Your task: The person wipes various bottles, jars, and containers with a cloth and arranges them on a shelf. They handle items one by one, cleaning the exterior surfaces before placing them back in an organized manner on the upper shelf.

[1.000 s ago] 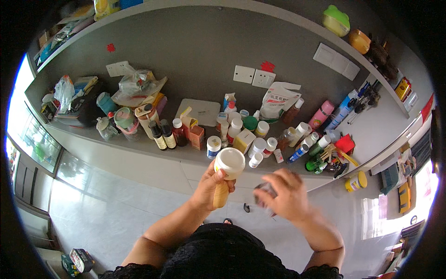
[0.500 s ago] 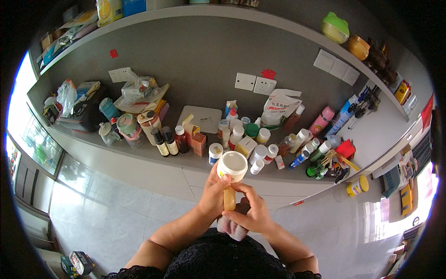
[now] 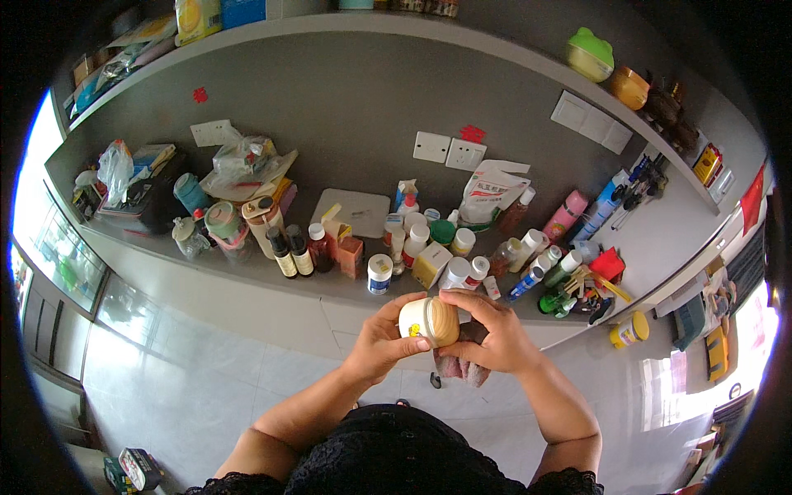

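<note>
In front of the shelf's edge I hold a cream-white jar (image 3: 412,320) tipped on its side, a yellow mark on its wall. My left hand (image 3: 375,343) is closed around the jar, thumb along its lower side. A wood-coloured lid (image 3: 444,322) sits against the jar's mouth, facing right. Fingers of my right hand (image 3: 502,337) press on this lid, and the same hand keeps a pinkish-grey cloth (image 3: 466,371) bunched beneath. Whether the lid is fully seated cannot be told. Just beyond stands a white bottle with a blue label (image 3: 379,274).
Several bottles, a yellowish box (image 3: 431,263) and an orange box (image 3: 351,257) crowd the grey counter (image 3: 330,286). A white pouch (image 3: 487,194) leans on the back wall. An upper shelf (image 3: 346,23) spans above. A yellow tub (image 3: 629,330) is at the right.
The jar, earlier upright with its white top showing, has been tipped sideways and lowered. The wood-coloured lid, earlier held apart below it, is now against its mouth. My right hand has risen.
</note>
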